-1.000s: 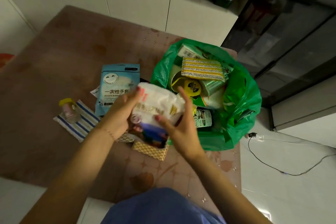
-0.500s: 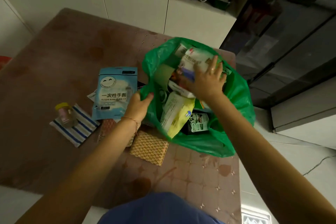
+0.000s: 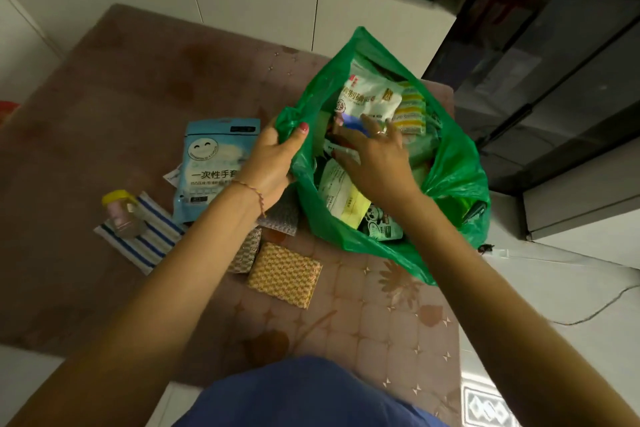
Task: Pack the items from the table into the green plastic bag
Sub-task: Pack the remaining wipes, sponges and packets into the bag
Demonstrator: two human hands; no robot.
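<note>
The white packet point(image 3: 369, 99), held over the table a second ago, now lies inside the green bag point(image 3: 457, 177); the right hand point(image 3: 375, 163) seems loosening, the left hand point(image 3: 273, 163) pinches the rim. Several items remain.

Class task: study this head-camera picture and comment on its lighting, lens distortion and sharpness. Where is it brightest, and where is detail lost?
Head view: dim, warm indoor light; the green plastic bag is the most vivid area. The dark cabinet front at upper right loses detail in shadow. Wide-angle distortion bows the table edges and stretches the forearms. The print on the blue packet reads clearly; the right hand is slightly soft.
</note>
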